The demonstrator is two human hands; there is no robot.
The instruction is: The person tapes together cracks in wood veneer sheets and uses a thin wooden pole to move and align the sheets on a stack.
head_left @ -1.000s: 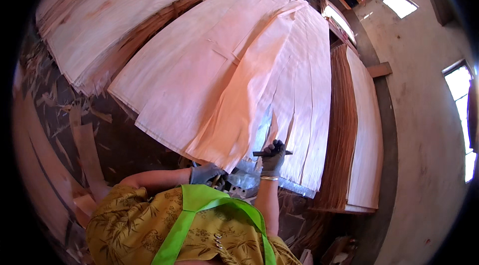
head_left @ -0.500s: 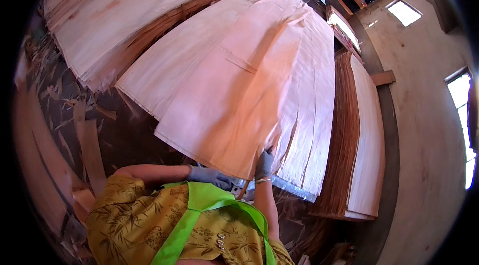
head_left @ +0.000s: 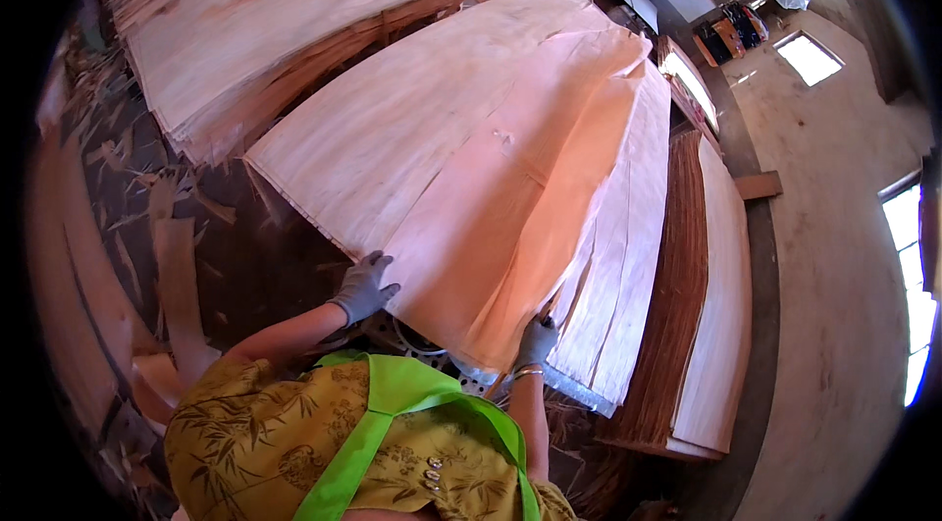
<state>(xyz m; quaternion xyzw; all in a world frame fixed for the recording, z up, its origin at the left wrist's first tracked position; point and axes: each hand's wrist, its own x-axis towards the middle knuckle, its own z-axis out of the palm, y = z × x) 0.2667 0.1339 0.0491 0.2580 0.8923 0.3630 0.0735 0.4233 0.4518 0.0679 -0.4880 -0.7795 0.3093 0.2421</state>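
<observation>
Far left: veneer strips and scraps on the floor; behind them, a stack of pale veneer, edges ragged. Left hand, grey glove, rests at the near left edge of the top veneer sheet; fingers spread wide, can't tell if any hook underneath. That sheet lies on the middle stack, rippled, with an orange-toned fold along its right side. Right hand, also gloved, is at the near edge by the fold; fingers look curled, can't tell what they hold. Right of it: pale, slit veneer, then a tall stack by the wall.

Handling, my read: light, floppy across its width, likely to split along the grain. Take the near edge at two spread points, flat fingers, away from the slits; don't pull on the fold alone.
</observation>
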